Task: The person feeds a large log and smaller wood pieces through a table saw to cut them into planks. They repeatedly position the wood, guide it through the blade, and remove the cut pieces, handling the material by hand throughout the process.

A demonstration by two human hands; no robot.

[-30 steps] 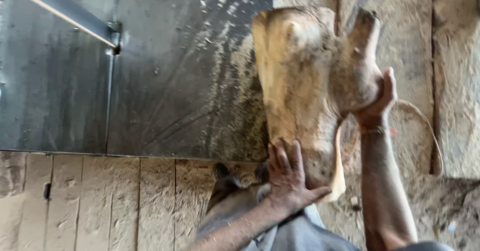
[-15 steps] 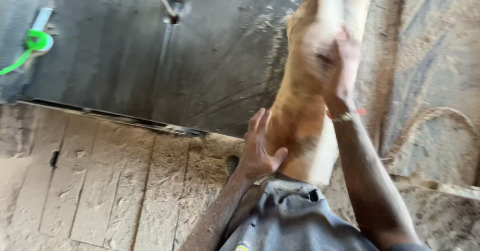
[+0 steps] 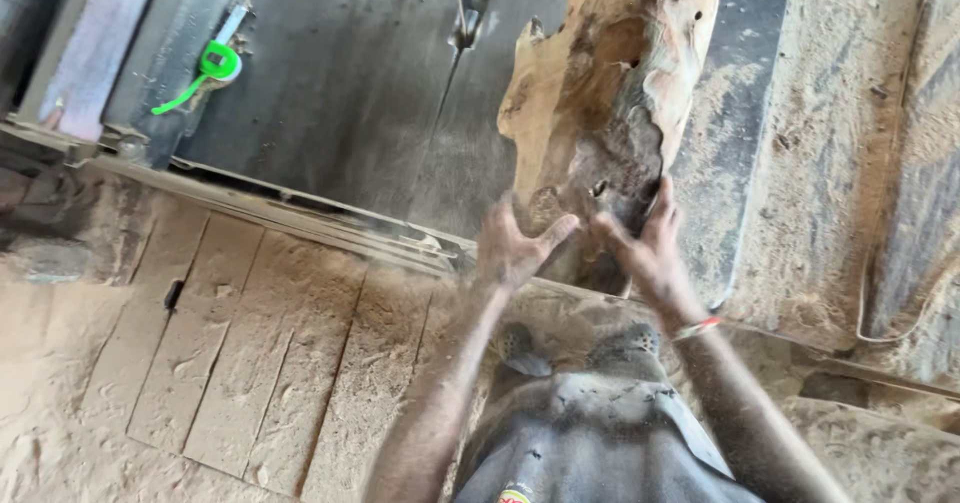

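I see both hands pressed against the near end of a big rough log (image 3: 607, 103), a pale, knotty chunk of wood with bark-worn hollows, lying on the dark metal saw table (image 3: 330, 93). The log fills the frame from about twelve o'clock down toward the centre. My left hand (image 3: 517, 246) sits at its lower left edge, fingers spread wide and flat on the wood, pushing rather than gripping. My right hand (image 3: 645, 248) is at the lower right edge, also splayed open, fingertips touching the dark underside; a thin red band (image 3: 697, 328) circles that wrist. Neither hand closes around anything.

A thin blade (image 3: 462, 8) stands at roughly eleven o'clock of the log, just beside its left flank; I cannot tell whether it touches the wood, since the view there is blurred. At ten o'clock, well apart, a green tape measure (image 3: 215, 63) lies on the table edge. Sawdust-covered wooden planks (image 3: 250, 363) spread from seven to nine o'clock. At six o'clock I see grey clothing (image 3: 590, 443) dusted with sawdust.
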